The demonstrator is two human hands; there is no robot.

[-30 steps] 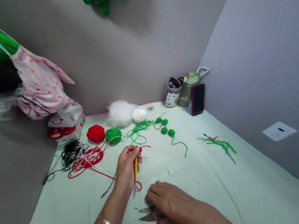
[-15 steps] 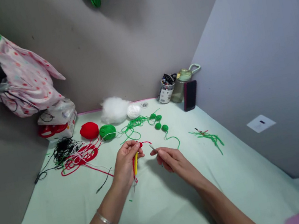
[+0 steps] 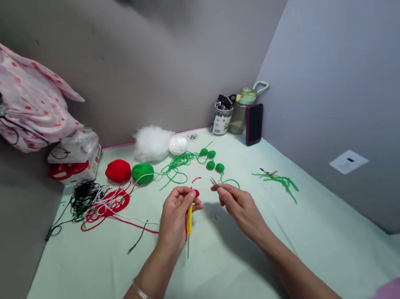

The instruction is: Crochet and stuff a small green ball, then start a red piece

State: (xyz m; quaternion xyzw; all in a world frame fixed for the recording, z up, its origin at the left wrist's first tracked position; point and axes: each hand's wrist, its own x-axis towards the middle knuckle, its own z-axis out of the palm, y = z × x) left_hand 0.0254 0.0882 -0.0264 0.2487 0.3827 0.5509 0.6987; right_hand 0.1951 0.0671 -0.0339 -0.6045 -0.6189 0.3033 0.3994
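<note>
My left hand (image 3: pixel 178 212) pinches a small red crocheted piece (image 3: pixel 197 193), its short red yarn tail (image 3: pixel 196 179) sticking up to the right. A crochet hook with a yellow handle (image 3: pixel 189 222) is held in the same hand, its metal shaft slanting down below the palm. Red yarn runs alongside the handle. To the right, my right hand (image 3: pixel 239 207) is closed on a small metal tool with two slim points (image 3: pixel 213 182); whether scissors or tweezers I cannot tell. The points are apart from the red piece.
A red yarn ball (image 3: pixel 118 171), a green yarn ball (image 3: pixel 143 173) and white stuffing (image 3: pixel 151 143) lie at the back. Tangled red yarn (image 3: pixel 115 205) is left; small green balls (image 3: pixel 210 165) and green scraps (image 3: pixel 283 182) lie right. A phone (image 3: pixel 254 124) leans by a bottle (image 3: pixel 238 118).
Both hands have shifted a little right in the view, which has tilted slightly down. The two-pointed tool has drawn up and away from the red tail, which now points higher.
</note>
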